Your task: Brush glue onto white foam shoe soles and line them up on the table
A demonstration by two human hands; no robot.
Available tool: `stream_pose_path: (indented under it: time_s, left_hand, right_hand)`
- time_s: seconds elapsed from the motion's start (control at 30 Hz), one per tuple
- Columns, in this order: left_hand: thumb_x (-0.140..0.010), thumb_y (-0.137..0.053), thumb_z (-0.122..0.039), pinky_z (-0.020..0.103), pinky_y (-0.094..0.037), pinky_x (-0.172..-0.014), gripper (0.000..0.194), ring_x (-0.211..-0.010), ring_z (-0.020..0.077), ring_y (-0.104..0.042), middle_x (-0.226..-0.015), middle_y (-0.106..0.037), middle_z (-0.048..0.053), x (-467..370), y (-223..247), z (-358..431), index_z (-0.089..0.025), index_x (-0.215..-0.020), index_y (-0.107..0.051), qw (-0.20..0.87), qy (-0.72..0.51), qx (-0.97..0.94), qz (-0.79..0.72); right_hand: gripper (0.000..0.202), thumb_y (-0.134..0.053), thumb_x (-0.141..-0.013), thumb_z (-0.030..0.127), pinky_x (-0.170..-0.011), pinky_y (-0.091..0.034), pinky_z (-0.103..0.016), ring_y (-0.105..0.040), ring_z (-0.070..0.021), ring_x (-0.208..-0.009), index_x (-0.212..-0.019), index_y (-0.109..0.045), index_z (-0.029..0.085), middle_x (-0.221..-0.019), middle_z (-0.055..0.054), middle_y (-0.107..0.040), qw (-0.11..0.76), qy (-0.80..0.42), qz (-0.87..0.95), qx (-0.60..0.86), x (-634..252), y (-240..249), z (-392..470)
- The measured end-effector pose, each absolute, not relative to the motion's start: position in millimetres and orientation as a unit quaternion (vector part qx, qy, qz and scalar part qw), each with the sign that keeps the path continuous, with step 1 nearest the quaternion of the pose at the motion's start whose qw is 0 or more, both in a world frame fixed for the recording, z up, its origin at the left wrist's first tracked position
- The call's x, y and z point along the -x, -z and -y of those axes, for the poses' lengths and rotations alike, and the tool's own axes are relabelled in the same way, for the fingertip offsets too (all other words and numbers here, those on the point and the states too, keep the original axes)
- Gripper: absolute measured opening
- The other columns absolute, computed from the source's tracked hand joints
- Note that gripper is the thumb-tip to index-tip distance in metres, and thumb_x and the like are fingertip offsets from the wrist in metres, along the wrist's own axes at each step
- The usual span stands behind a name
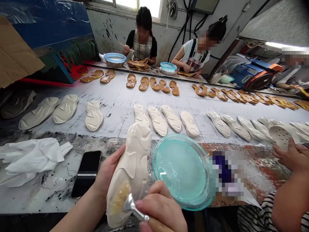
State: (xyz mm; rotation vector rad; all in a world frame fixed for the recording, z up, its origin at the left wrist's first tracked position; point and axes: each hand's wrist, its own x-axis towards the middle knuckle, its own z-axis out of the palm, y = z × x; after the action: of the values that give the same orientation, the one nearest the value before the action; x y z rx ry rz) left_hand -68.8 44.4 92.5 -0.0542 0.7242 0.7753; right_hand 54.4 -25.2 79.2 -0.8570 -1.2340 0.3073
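A cream-coloured shoe sole (136, 154) is tilted up near the table's front edge, with my left hand (109, 169) wrapped round its left side. My right hand (161, 209) grips a brush (130, 204) with a metal collar and a wooden handle. The pale yellow bristles press on the lower end of the sole, which looks wet there. Right of the sole stands a round turquoise tub (184, 170) of whitish liquid. Beyond it, more cream soles (94, 116) lie in a row on the white surface (116, 96).
A black phone (86, 174) and crumpled white cloth (36, 158) lie at left. Brown sole pieces (144, 83) form a far row. Two people work across the table; at right a neighbour's hand (292, 154) holds a sole. A blue machine (251, 74) stands at back right.
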Motion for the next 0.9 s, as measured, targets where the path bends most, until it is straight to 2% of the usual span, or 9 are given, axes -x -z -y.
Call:
stream_pose_path:
  time_s: [0.1,0.23,0.37,0.43,0.5,0.63,0.7,0.83,0.9]
  left_hand:
    - [-0.086,-0.061,-0.048,0.041,-0.06,-0.08,0.049,-0.082,0.0297,-0.076,-0.095,-0.078,0.021,65,-103,-40,-0.004,-0.101,-0.075,0.864,-0.375,0.021,-0.336]
    - [-0.086,-0.06,-0.048,0.043,-0.06,-0.083,0.049,-0.086,0.0311,-0.076,-0.099,-0.078,0.02,64,-108,-36,-0.005,-0.103,-0.076,0.87,-0.374,0.009,-0.32]
    - [-0.086,-0.058,-0.049,0.043,-0.06,-0.082,0.049,-0.085,0.0311,-0.076,-0.099,-0.079,0.019,69,-108,-35,-0.007,-0.105,-0.076,0.881,-0.369,-0.014,-0.297]
    - [-0.085,-0.061,-0.049,0.043,-0.06,-0.081,0.048,-0.086,0.0308,-0.075,-0.101,-0.079,0.018,72,-109,-34,-0.009,-0.107,-0.076,0.885,-0.36,-0.025,-0.294]
    - [-0.082,-0.067,-0.046,0.04,-0.061,-0.078,0.042,-0.083,0.0293,-0.075,-0.101,-0.079,0.015,74,-110,-33,-0.011,-0.103,-0.078,0.884,-0.36,-0.042,-0.295]
    - [-0.079,-0.074,-0.032,0.027,-0.058,-0.065,0.018,-0.066,0.0195,-0.07,-0.087,-0.079,0.008,77,-111,-32,-0.015,-0.085,-0.08,0.859,-0.402,-0.091,-0.304]
    - [-0.079,-0.075,-0.029,0.026,-0.057,-0.063,0.013,-0.063,0.0191,-0.069,-0.076,-0.077,0.005,79,-111,-33,-0.017,-0.078,-0.079,0.862,-0.401,-0.09,-0.298]
    - [-0.079,-0.073,-0.039,0.033,-0.059,-0.067,0.019,-0.07,0.0253,-0.071,-0.065,-0.072,0.004,76,-115,-38,-0.021,-0.076,-0.078,0.828,-0.449,-0.084,-0.327]
    - [-0.081,-0.071,-0.045,0.034,-0.059,-0.072,0.025,-0.077,0.0262,-0.071,-0.068,-0.071,0.003,71,-116,-39,-0.021,-0.085,-0.078,0.754,-0.526,-0.114,-0.376]
  right_hand:
    - [0.019,-0.053,-0.093,0.026,-0.054,-0.046,-0.028,-0.057,-0.0102,-0.053,-0.102,-0.069,0.022,-0.067,0.001,-0.066,0.71,-0.152,0.58,0.369,-36,-87,20]
    - [0.013,-0.056,-0.089,0.023,-0.056,-0.046,-0.029,-0.056,-0.0105,-0.054,-0.093,-0.068,0.017,-0.067,0.0,-0.065,0.726,-0.156,0.552,0.379,-43,-82,19]
    - [0.015,-0.049,-0.08,0.015,-0.051,-0.037,-0.027,-0.046,-0.0084,-0.046,-0.083,-0.064,0.017,-0.056,0.003,-0.059,0.655,-0.199,0.64,0.35,-67,-79,19]
    - [0.019,-0.047,-0.072,0.011,-0.054,-0.039,-0.027,-0.047,-0.0085,-0.048,-0.081,-0.062,0.018,-0.056,0.003,-0.059,0.621,-0.202,0.674,0.346,-80,-83,15]
    - [0.021,-0.049,-0.07,0.008,-0.057,-0.042,-0.027,-0.048,-0.0089,-0.052,-0.082,-0.062,0.018,-0.059,0.002,-0.058,0.606,-0.182,0.686,0.359,-91,-92,8]
    - [0.028,-0.054,-0.072,0.002,-0.067,-0.047,-0.031,-0.055,-0.0105,-0.064,-0.094,-0.064,0.016,-0.071,0.0,-0.063,0.581,-0.093,0.714,0.379,-103,-116,-5]
    - [0.03,-0.056,-0.075,0.002,-0.072,-0.048,-0.032,-0.057,-0.0113,-0.069,-0.1,-0.064,0.016,-0.077,0.0,-0.065,0.584,-0.051,0.701,0.407,-103,-123,-5]
    - [0.008,-0.055,-0.089,0.016,-0.058,-0.042,-0.025,-0.049,-0.0089,-0.059,-0.085,-0.06,0.021,-0.065,0.004,-0.054,0.639,-0.145,0.574,0.491,-89,-106,11]
    - [0.015,-0.053,-0.094,0.022,-0.061,-0.042,-0.026,-0.046,-0.008,-0.053,-0.079,-0.059,0.021,-0.056,0.006,-0.051,0.653,-0.177,0.558,0.48,-78,-91,20]
